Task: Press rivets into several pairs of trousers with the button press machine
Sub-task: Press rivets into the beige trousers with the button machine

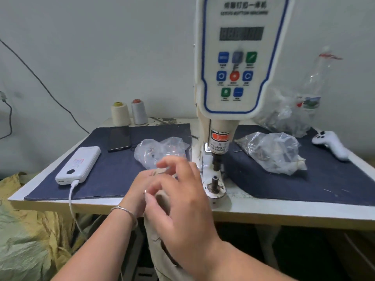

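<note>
Trousers (160, 236) hung under both hands, off the table edge. Right hand (182, 201) was spread, blurred, above them. Left hand (142, 185) sat beyond it, grip unclear.

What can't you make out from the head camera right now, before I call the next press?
- Left hand: largely covered by the right hand; its grip can't be told.
- Right hand fingers: motion-blurred, so any rivet is unclear.
- Trousers: mostly behind both hands and below the table edge.
- Machine display: digits blurred.
- Plastic bags: contents too small to identify.
</note>
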`<state>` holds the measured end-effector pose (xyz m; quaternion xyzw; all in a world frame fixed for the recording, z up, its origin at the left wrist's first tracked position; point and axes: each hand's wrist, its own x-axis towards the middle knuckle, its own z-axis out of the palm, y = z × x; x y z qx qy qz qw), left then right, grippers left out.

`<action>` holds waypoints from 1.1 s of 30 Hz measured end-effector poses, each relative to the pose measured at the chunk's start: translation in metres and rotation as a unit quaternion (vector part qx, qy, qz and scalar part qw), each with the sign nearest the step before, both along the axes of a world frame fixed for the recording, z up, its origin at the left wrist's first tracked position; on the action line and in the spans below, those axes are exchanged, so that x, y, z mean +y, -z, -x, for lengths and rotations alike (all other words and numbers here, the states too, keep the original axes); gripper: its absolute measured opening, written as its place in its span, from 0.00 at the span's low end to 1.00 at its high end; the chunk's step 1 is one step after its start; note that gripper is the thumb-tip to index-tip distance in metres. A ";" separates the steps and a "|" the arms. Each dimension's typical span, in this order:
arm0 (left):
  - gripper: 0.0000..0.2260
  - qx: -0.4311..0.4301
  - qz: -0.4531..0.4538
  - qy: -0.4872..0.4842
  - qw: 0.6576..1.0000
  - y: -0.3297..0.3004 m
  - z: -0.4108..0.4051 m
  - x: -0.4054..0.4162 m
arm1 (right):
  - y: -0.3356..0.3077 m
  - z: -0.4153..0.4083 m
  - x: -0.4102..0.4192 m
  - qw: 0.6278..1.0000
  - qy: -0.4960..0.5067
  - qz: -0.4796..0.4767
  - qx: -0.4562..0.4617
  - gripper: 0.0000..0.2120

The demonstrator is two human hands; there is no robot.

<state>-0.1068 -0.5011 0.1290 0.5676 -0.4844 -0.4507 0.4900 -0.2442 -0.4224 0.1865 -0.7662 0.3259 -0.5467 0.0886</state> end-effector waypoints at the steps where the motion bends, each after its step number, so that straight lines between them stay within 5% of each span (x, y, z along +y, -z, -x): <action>1: 0.16 0.012 -0.015 0.021 1.000 0.005 -0.002 -0.005 | 0.007 0.023 0.010 1.000 0.015 0.017 -0.010 0.03; 4: 0.07 0.066 -0.020 0.005 0.998 0.006 -0.004 -0.013 | 0.024 0.096 0.007 0.988 0.151 0.028 -0.008 0.04; 8: 0.06 0.051 -0.037 0.000 0.998 0.011 -0.006 -0.016 | 0.037 0.178 -0.049 0.948 0.286 -0.052 0.131 0.04; 13: 0.07 0.045 -0.038 -0.020 0.998 0.012 -0.007 -0.019 | 0.048 0.220 -0.109 0.900 0.241 -0.081 0.355 0.03; 18: 0.07 0.045 -0.050 -0.029 0.997 0.010 -0.005 -0.017 | 0.055 0.219 -0.127 0.869 0.224 -0.078 0.435 0.09; 23: 0.07 0.041 -0.049 -0.022 0.998 0.011 -0.008 -0.020 | 0.063 0.227 -0.124 0.891 0.200 -0.075 0.400 0.07; 27: 0.08 0.041 -0.049 -0.020 0.998 0.012 -0.010 -0.021 | 0.068 0.233 -0.125 0.936 0.187 -0.176 0.242 0.02; 33: 0.07 0.045 -0.045 -0.028 0.998 0.012 -0.008 -0.020 | 0.062 0.229 -0.134 0.920 0.156 -0.306 0.189 0.07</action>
